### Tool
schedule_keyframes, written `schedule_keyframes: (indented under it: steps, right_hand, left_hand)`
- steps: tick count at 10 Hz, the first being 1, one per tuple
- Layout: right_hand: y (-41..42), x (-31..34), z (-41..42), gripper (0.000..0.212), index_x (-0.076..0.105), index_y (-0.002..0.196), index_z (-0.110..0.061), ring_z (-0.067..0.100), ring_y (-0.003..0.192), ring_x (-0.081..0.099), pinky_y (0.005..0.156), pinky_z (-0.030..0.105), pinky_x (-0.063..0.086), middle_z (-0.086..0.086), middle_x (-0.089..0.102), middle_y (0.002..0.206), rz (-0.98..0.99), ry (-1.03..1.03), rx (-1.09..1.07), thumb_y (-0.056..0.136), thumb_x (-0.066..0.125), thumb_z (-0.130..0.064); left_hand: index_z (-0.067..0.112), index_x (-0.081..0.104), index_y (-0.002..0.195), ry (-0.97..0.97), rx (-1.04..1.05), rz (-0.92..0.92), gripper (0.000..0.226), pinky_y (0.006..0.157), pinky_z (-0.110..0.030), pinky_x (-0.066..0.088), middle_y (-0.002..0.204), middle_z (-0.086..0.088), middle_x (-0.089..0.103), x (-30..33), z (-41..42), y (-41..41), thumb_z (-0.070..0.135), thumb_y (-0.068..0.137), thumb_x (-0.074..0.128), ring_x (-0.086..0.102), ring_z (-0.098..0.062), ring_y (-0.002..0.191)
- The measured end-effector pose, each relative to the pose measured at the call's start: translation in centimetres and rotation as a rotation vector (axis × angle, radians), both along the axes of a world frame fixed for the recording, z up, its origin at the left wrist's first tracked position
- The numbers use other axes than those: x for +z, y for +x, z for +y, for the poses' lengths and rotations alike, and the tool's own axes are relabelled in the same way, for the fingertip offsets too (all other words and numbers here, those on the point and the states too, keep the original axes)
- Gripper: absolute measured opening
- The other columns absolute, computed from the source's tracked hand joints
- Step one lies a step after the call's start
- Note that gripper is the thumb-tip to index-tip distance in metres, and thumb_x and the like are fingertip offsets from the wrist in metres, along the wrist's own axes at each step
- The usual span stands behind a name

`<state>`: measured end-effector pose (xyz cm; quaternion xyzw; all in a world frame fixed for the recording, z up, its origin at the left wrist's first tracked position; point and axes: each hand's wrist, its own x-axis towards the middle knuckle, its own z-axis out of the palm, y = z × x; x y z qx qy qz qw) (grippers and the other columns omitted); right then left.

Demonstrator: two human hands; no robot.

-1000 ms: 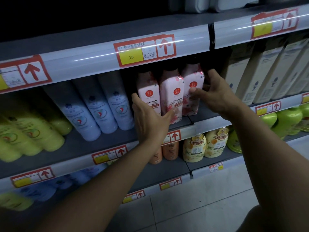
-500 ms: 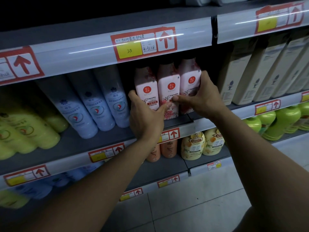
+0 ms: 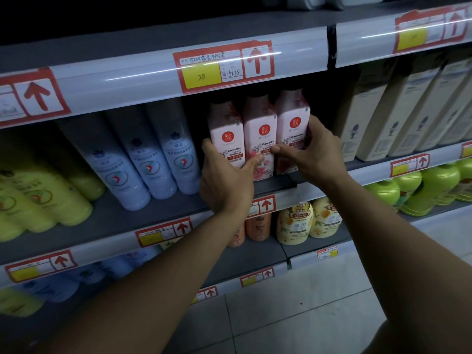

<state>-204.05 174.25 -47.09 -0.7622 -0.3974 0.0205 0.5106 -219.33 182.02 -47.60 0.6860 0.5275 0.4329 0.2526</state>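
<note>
Three pink Camellia conditioner bottles stand side by side on the middle shelf (image 3: 278,186). My left hand (image 3: 226,178) grips the left pink bottle (image 3: 226,134) low down, thumb across its front and fingers round its left side. My right hand (image 3: 315,153) grips the right pink bottle (image 3: 292,123), fingers behind its right side and thumb on its front label. The middle pink bottle (image 3: 260,134) stands squeezed between the two, its lower label partly hidden by both thumbs.
Pale blue bottles (image 3: 143,162) lean left of the pink ones, yellow bottles (image 3: 38,198) further left. Tall beige boxes (image 3: 398,111) fill the shelf to the right. Green bottles (image 3: 429,187) and cream-yellow bottles (image 3: 293,223) stand on the shelf below. A price rail (image 3: 224,67) hangs above.
My right hand has come down and left from the far right bottle's side onto its front. My left hand has closed round the left bottle. The three bottles now stand tight together.
</note>
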Motion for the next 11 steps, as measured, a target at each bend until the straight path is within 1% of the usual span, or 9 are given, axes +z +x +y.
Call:
schedule_keyframes:
  steps: [1,3,4,5,6,8,9,10,11]
  right_hand:
    - [-0.1,-0.2,0.0,0.069,0.055,0.137,-0.023,-0.001,0.097,0.062,0.063,-0.006,0.040,-0.008,0.072,0.123,-0.004,-0.010,-0.004,0.078,0.088,-0.040]
    - [-0.1,-0.4,-0.1,0.067,0.052,0.139,-0.022,0.002,0.101,0.062,0.065,0.001,0.039,-0.008,0.071,0.125,-0.013,-0.043,-0.004,0.083,0.085,-0.039]
    - [0.0,-0.5,0.0,0.063,0.054,0.137,-0.019,0.007,0.105,0.065,0.067,0.001,0.037,-0.004,0.071,0.126,-0.039,-0.067,-0.010,0.085,0.083,-0.039]
    - [0.1,-0.4,-0.2,0.061,0.053,0.139,-0.017,0.004,0.100,0.058,0.061,-0.004,0.034,-0.003,0.070,0.126,-0.062,-0.097,-0.019,0.088,0.080,-0.038]
    - [-0.1,-0.4,-0.3,0.063,0.048,0.142,-0.017,0.006,0.103,0.057,0.067,0.004,0.036,-0.001,0.068,0.131,-0.053,-0.124,-0.001,0.091,0.078,-0.037]
    - [-0.7,-0.6,-0.6,0.062,0.048,0.137,-0.014,0.030,0.113,0.067,0.086,0.038,0.053,0.007,0.069,0.128,-0.060,-0.222,-0.070,0.092,0.073,-0.048]
    - [-1.3,-1.0,-0.9,0.059,0.053,0.127,-0.013,0.031,0.107,0.067,0.084,0.043,0.056,0.009,0.070,0.119,-0.081,-0.289,-0.136,0.089,0.072,-0.054]
    - [-2.4,-1.2,-1.2,0.054,0.056,0.122,-0.013,0.031,0.101,0.066,0.082,0.045,0.056,0.010,0.068,0.114,-0.111,-0.304,-0.199,0.089,0.070,-0.053]
    - [-4.3,-1.2,-1.6,0.048,0.053,0.122,-0.006,0.039,0.104,0.061,0.085,0.050,0.054,0.019,0.063,0.117,-0.110,-0.246,-0.334,0.091,0.067,-0.040]
  left_hand:
    - [0.023,0.046,0.121,0.000,-0.007,-0.009,0.085,0.066,-0.036,0.053,0.115,0.006,0.072,0.1,-0.1,-0.1,0.062,0.061,0.092,0.071,-0.023,0.100]
    - [0.023,0.046,0.121,-0.001,-0.011,-0.020,0.086,0.066,-0.035,0.050,0.115,0.005,0.070,0.2,-0.2,-0.2,0.062,0.060,0.093,0.070,-0.023,0.101]
    - [0.023,0.046,0.121,0.001,-0.008,-0.018,0.087,0.069,-0.040,0.056,0.115,0.005,0.070,0.2,-0.2,-0.3,0.064,0.060,0.092,0.070,-0.023,0.101]
    - [0.024,0.044,0.121,0.005,-0.025,-0.014,0.087,0.067,-0.038,0.053,0.116,0.005,0.069,0.2,-0.2,-0.2,0.065,0.060,0.091,0.069,-0.023,0.101]
    - [0.021,0.043,0.126,0.005,-0.042,0.009,0.091,0.069,-0.037,0.051,0.124,0.002,0.066,0.2,0.1,-0.2,0.063,0.061,0.092,0.067,-0.025,0.106]
    - [0.018,0.042,0.128,-0.026,-0.150,0.095,0.082,0.074,-0.037,0.052,0.129,-0.002,0.057,0.2,0.6,-1.0,0.044,0.070,0.093,0.063,-0.027,0.114]
    - [0.019,0.045,0.134,-0.017,-0.206,0.183,0.072,0.082,-0.043,0.056,0.130,-0.003,0.057,0.2,1.2,-2.2,0.035,0.078,0.087,0.062,-0.028,0.118]
    - [0.023,0.050,0.131,0.018,-0.260,0.241,0.057,0.085,-0.044,0.057,0.130,0.000,0.062,0.3,1.7,-4.2,0.030,0.083,0.079,0.062,-0.028,0.119]
    - [0.027,0.050,0.136,0.010,-0.308,0.308,0.055,0.090,-0.045,0.057,0.131,0.003,0.065,0.7,1.8,-6.1,0.033,0.088,0.075,0.065,-0.026,0.115]
